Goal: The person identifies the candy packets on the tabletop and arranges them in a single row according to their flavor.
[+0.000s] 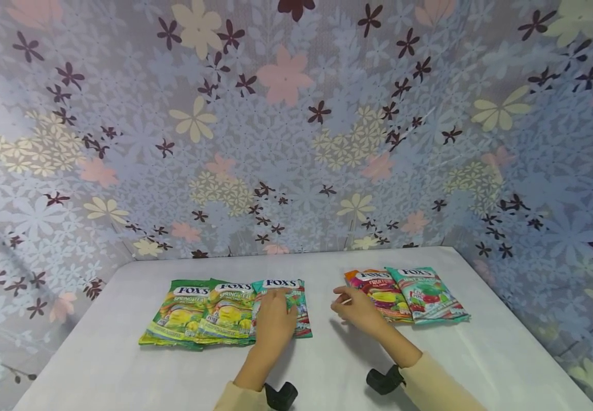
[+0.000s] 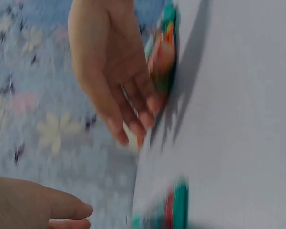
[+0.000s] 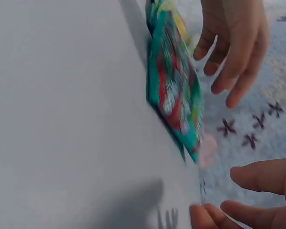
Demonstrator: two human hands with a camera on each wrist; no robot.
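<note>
My left hand (image 1: pixel 276 317) hovers over a teal FOX'S candy bag (image 1: pixel 303 308), hiding much of its front. In the right wrist view this hand (image 3: pixel 236 45) hangs with loose fingers, apart from the teal bag (image 3: pixel 174 81). My right hand (image 1: pixel 358 311) is in the air just left of an orange and purple FOX'S fruits bag (image 1: pixel 386 294). Its fingers are loosely bent and hold nothing, as the left wrist view of the right hand (image 2: pixel 109 62) also shows. Another teal FOX'S bag (image 1: pixel 430 297) overlaps the fruits bag's right side.
Green FOX'S spring tea bags (image 1: pixel 180 311) overlap at the left, with another spring tea bag (image 1: pixel 228 311) beside the left teal bag. All lie on a white table (image 1: pixel 322 365). A flowered cloth (image 1: pixel 296 142) hangs behind. Each wrist carries a black device (image 1: pixel 282 396).
</note>
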